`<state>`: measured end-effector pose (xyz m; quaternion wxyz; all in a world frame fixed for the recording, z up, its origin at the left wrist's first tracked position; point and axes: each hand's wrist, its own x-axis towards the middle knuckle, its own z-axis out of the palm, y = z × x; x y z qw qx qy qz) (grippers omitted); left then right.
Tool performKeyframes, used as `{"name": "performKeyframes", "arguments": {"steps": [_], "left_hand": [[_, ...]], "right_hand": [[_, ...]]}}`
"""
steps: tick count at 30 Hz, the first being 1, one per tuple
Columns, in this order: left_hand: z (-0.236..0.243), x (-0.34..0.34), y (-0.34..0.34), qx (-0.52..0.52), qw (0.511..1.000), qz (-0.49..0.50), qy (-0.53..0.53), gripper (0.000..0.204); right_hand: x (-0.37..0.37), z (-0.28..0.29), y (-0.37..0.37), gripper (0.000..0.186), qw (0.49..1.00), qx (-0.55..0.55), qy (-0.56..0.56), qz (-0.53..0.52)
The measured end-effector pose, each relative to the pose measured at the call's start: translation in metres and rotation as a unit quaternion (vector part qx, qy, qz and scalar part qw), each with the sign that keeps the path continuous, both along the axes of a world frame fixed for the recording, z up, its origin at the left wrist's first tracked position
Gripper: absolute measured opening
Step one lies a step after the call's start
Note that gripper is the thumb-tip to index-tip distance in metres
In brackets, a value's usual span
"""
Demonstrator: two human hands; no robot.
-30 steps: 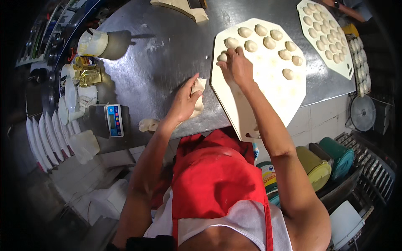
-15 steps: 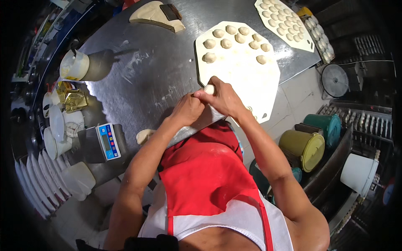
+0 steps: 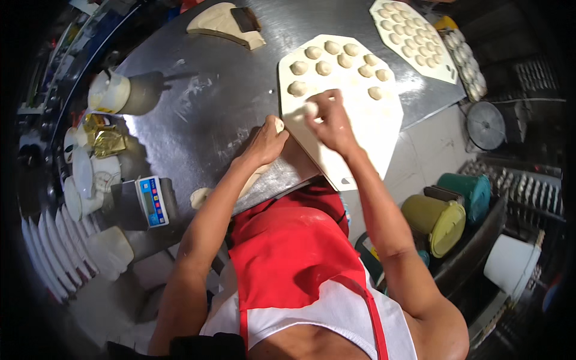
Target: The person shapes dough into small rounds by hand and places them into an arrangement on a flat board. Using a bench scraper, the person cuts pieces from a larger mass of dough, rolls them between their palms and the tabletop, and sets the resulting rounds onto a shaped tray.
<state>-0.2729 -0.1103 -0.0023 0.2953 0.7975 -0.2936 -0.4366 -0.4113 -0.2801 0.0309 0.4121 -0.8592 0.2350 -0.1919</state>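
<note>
My right hand (image 3: 331, 124) is over the near left part of a pale octagonal board (image 3: 360, 138), its fingers closed on a small dough ball (image 3: 311, 110). Rows of dough balls (image 3: 323, 68) sit on the board's far half. Just left of the board's edge, my left hand (image 3: 267, 144) is wrapped round a dough rope, whose pale cut end (image 3: 279, 124) pokes out by the thumb. More of that dough rope (image 3: 201, 197) lies on the metal table along the near edge, partly covered by my left forearm.
On the metal table (image 3: 198, 126), a dough slab (image 3: 219, 24) with a dark scraper (image 3: 246, 19) lies at the back. A second board of dough balls (image 3: 414, 42) stands far right. To the left are a white pot (image 3: 109, 93) and a digital scale (image 3: 152, 203). Lidded buckets (image 3: 433, 222) stand at right.
My hands, together half a second ago, are now apart. The right hand has moved away over the board with a dough ball; the left stays at the table with the dough rope.
</note>
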Motion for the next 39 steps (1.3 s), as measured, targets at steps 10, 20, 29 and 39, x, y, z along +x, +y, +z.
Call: {"name": "performKeyframes", "arguments": {"steps": [10,20,29,39], "left_hand": [[0.005,-0.009,0.045,-0.106,0.990,0.089,0.014,0.058],[0.018,0.003,0.066,-0.098,0.992,-0.062,0.049,0.031],[0.002,0.000,0.004,-0.185,0.939,-0.125,-0.263,0.032],[-0.022,0.023,0.018,0.027,0.997,-0.034,-0.069,0.044]], "right_hand": [[0.029,-0.041,-0.035,0.044,0.997,0.035,0.063,-0.034],[0.027,0.015,0.052,0.043,0.965,0.195,0.162,0.062],[0.038,0.055,0.067,0.026,0.994,0.107,0.024,-0.025],[0.017,-0.030,-0.088,0.033,0.993,0.060,0.044,-0.092]]}}
